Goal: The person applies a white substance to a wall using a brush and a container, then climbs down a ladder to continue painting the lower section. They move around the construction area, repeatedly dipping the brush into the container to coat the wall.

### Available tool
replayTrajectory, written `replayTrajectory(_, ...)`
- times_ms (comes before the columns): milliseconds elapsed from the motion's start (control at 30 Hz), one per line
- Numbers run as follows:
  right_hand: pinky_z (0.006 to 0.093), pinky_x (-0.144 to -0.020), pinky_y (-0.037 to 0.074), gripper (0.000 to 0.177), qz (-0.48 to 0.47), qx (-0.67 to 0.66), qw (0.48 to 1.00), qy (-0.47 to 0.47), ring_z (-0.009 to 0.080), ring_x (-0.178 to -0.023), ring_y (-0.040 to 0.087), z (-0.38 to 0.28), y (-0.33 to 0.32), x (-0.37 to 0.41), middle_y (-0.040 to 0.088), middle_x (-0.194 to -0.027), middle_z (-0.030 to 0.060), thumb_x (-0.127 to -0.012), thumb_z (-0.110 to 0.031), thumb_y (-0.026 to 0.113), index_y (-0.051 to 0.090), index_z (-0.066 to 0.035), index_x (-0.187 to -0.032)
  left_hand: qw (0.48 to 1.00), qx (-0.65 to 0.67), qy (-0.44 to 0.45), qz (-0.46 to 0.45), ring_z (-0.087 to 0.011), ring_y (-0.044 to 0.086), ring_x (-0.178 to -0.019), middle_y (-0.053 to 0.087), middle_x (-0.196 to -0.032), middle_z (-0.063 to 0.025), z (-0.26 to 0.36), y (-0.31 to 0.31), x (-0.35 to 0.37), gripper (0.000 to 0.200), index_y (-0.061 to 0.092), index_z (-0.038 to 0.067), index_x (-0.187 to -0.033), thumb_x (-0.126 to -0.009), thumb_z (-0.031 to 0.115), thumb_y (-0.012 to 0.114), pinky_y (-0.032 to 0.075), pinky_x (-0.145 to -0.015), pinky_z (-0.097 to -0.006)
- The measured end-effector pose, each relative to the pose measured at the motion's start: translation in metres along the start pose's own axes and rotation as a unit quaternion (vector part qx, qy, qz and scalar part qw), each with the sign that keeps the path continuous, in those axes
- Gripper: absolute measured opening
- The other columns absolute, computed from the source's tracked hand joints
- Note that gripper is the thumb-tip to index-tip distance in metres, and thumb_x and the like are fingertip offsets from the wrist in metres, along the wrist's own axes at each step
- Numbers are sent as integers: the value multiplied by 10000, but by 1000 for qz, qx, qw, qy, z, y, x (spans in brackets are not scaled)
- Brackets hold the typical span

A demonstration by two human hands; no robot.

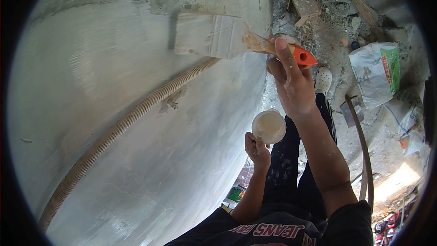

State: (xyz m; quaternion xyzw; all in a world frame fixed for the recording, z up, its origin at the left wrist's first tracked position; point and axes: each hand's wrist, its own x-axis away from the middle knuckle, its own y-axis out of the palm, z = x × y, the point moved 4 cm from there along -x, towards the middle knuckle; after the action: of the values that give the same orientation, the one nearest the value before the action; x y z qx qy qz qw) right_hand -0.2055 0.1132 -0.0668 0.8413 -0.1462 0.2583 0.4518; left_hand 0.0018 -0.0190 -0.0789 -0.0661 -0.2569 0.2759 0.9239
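Note:
My right hand (293, 79) is closed around the handle of a wide paintbrush (261, 44), which has an orange tip with a hanging hole. Whitish paint coats its bristles, which lie over the upper part of the wall (136, 155), just above the end of a ribbed conduit. Lower down, my left hand (258, 149) grips a white cup (278, 137) by its side, close to my body. Pale, creamy liquid shows inside the cup. The wall carries streaky whitish brush marks over grey.
A ribbed beige conduit (132, 120) curves down across the wall. On the rubble-strewn floor at right lie a white-and-green sack (371, 75), a small wooden stool (306, 5) and a broom (357, 0). A curved hose or pole (363, 146) stands beside my leg.

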Motion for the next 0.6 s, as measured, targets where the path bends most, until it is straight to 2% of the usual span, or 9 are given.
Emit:
replayTrajectory(67,183,-513,218,218,-14,-9,1000,-8,-4,-560,264,4,2,-4,433,-693,-86,-901,-242,625,615,-59,-1019,1000,4,2,-1,-68,465,-517,518,-663,-34,3,0,-2,221,374,86,-825,-934,209,523,392,-463,-205)
replayTrajectory(133,169,-610,350,221,-12,119,993,-11,13,-666,439,21,-12,-22,530,-750,-55,-897,-266,635,609,-51,-942,999,-37,-11,22,-79,437,-512,494,-666,-31,9,2,-4,167,364,106,-810,-889,205,474,377,-454,-226)
replayTrajectory(167,169,-610,350,221,-13,120,993,-12,13,-666,439,29,-19,-30,530,-750,-55,-897,-266,635,609,-51,-942,999,-35,-10,22,-79,437,-512,494,-666,-31,9,2,-5,167,364,106,-810,-889,205,474,377,-454,-226)
replayTrajectory(233,193,-633,399,224,26,206,967,-146,42,-680,497,34,-35,-45,582,-767,-27,-890,-236,642,606,-29,-968,999,-39,-16,28,-79,439,-515,492,-669,-32,9,0,-6,172,362,106,-813,-890,212,474,377,-456,-228)
replayTrajectory(367,209,-687,429,199,84,292,943,-137,65,-737,556,66,-77,-75,640,-802,19,-871,-180,654,616,-5,-958,998,-49,-16,19,-79,443,-522,490,-672,-32,5,1,-6,184,361,105,-817,-894,222,481,378,-459,-229)
replayTrajectory(467,266,-723,466,201,130,327,918,-186,151,-777,636,88,-95,-93,680,-864,77,-851,-227,653,646,-46,-939,999,-47,-9,5,-80,446,-525,491,-672,-32,1,2,-4,195,361,105,-820,-898,232,486,378,-459,-230)
replayTrajectory(533,339,-754,482,221,203,532,814,-117,268,-827,657,89,-95,-94,685,-874,101,-832,-315,638,672,-123,-936,1000,-19,-12,-3,-74,471,-521,517,-658,-37,-1,3,-3,242,381,83,-814,-934,233,529,395,-467,-206)
replayTrajectory(567,398,-760,483,233,211,528,817,-96,330,-857,633,96,-101,-98,680,-873,98,-819,-375,619,678,-188,-945,1000,-22,-13,-6,-74,471,-521,517,-658,-37,-3,3,-1,242,381,83,-814,-934,233,529,395,-467,-206)
replayTrajectory(600,398,-760,483,233,215,526,817,-96,330,-857,633,107,-110,-100,680,-873,98,-819,-375,619,678,-188,-945,1000,-26,-10,-10,-73,470,-522,516,-657,-34,-5,4,0,244,382,84,-811,-933,233,532,395,-468,-206)
